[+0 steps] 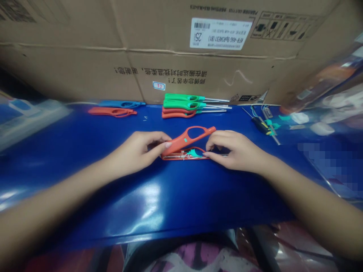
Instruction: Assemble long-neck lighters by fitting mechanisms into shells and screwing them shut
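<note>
My left hand [147, 148] pinches the rear end of an orange lighter shell half [178, 142], which is tilted with its looped front end raised. Beneath it on the blue table lies the other orange shell half [172, 157], holding a green trigger [194, 152], thin wires and a metal rod. My right hand [231, 148] is closed on the front end of this lower half, near the rod; its fingers hide part of that end. The two halves are close at the left end and apart at the right.
Behind my hands is a stack of green lighters [181, 101] and orange lighters [177, 113]. A blue shell [119, 104] and an orange shell [110, 111] lie left. A screwdriver [261, 125] and small parts lie right. A cardboard box [170, 60] walls the back.
</note>
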`<state>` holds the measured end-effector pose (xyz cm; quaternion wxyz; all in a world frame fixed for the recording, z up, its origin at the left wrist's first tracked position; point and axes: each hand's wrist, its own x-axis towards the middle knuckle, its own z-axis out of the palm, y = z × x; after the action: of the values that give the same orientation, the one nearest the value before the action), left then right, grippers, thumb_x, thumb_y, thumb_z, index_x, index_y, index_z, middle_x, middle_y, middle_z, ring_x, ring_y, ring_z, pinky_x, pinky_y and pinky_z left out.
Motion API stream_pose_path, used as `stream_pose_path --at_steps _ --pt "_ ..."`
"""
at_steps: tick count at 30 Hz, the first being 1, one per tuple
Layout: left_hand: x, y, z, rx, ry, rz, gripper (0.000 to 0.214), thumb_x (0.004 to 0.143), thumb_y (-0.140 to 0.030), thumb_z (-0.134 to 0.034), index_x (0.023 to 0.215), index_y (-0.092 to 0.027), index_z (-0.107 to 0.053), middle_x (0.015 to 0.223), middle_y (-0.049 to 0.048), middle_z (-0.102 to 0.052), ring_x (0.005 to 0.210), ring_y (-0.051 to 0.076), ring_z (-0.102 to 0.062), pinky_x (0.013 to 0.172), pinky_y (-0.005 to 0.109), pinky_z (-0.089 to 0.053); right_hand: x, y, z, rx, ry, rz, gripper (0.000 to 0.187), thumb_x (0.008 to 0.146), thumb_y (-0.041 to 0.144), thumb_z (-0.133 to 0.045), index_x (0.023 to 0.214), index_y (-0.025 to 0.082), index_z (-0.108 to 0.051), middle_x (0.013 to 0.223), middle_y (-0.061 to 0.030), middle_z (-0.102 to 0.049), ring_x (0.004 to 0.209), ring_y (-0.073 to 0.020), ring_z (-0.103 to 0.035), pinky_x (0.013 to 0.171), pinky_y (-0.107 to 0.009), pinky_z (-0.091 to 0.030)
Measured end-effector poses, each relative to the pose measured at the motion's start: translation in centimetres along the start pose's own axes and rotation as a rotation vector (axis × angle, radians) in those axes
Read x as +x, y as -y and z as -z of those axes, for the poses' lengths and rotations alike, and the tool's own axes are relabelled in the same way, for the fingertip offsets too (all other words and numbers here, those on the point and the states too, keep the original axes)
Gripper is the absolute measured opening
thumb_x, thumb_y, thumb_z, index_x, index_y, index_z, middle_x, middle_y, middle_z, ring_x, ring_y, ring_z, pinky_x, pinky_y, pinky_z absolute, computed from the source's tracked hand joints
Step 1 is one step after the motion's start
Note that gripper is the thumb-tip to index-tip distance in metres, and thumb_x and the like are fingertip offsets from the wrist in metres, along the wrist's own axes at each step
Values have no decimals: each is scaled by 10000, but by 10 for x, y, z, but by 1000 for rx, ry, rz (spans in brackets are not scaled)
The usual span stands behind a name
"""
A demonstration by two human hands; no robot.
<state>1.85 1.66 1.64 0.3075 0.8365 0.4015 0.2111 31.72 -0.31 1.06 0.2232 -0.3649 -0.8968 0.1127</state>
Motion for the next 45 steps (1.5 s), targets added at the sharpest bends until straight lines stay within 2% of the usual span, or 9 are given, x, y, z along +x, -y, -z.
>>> stream_pose_path --at_steps 3,6,10,15,18,21,28,34,45 --pt "1 -1 -4 -142 3 44 326 972 -441 -557 1060 -174 -722 980 37 -754 851 178 -686 751 252 -529 -1 7 -1 -39 -205 50 103 877 199 -656 792 195 -598 715 11 -591 629 -116 -517 591 -258 -389" --pt "0 -1 -5 -166 1 51 323 966 -437 -571 1069 -176 -730 1018 46 -759 893 192 -690 784 266 -538 -1 11 -1 -115 -303 102 63 878 215 -665 928 192 -636 814 -38 -632 742 -169 -574 688 -306 -452" --pt "-4 -3 -6 -179 90 31 301 965 -413 -576 1085 -192 -740 972 21 -767 834 166 -681 747 242 -532 0 12 -1 -188 -148 150 461 898 351 -691 1311 189 -565 1225 -141 -643 1113 -278 -579 927 -432 -445" --pt "-5 -8 -11 -201 112 10 277 967 -391 -577 1074 -207 -754 976 3 -773 836 151 -678 760 227 -518 0 12 -6 -81 26 138 294 935 361 -652 1175 196 -611 1127 -73 -697 1039 -227 -608 905 -397 -403" --pt "-4 -8 -12 -190 79 40 297 969 -408 -564 1003 -191 -765 913 8 -767 807 156 -672 737 234 -512 0 12 -8 -48 37 116 391 909 438 -682 1205 197 -602 1150 -81 -692 1056 -235 -610 914 -397 -393" --pt "-3 -8 -12 -202 58 36 305 973 -405 -561 1008 -179 -762 910 22 -763 802 160 -679 726 241 -520 0 12 -10 -32 10 93 378 921 413 -667 1216 188 -594 1126 -86 -696 1040 -235 -615 909 -396 -397" --pt "-2 5 -13 54 -83 -276 355 897 -366 -718 1196 -177 -712 1133 75 -723 994 186 -685 887 270 -531 2 11 -19 -23 19 -73 311 910 391 -678 1150 204 -611 1101 -72 -664 1002 -234 -590 922 -411 -412" --pt "-1 15 -13 308 -51 -419 302 961 -312 -632 1217 -164 -689 1132 94 -724 1041 220 -636 958 354 -504 1 7 -24 -71 88 -115 372 916 444 -663 1213 229 -602 1208 -97 -622 1094 -275 -557 952 -449 -438" --pt "-3 11 -8 400 48 -385 316 973 -340 -564 1201 -164 -694 1122 107 -711 1005 242 -645 901 375 -512 1 6 -23 -49 109 -93 374 950 403 -611 1295 259 -597 1266 -109 -586 1159 -285 -539 996 -490 -434"
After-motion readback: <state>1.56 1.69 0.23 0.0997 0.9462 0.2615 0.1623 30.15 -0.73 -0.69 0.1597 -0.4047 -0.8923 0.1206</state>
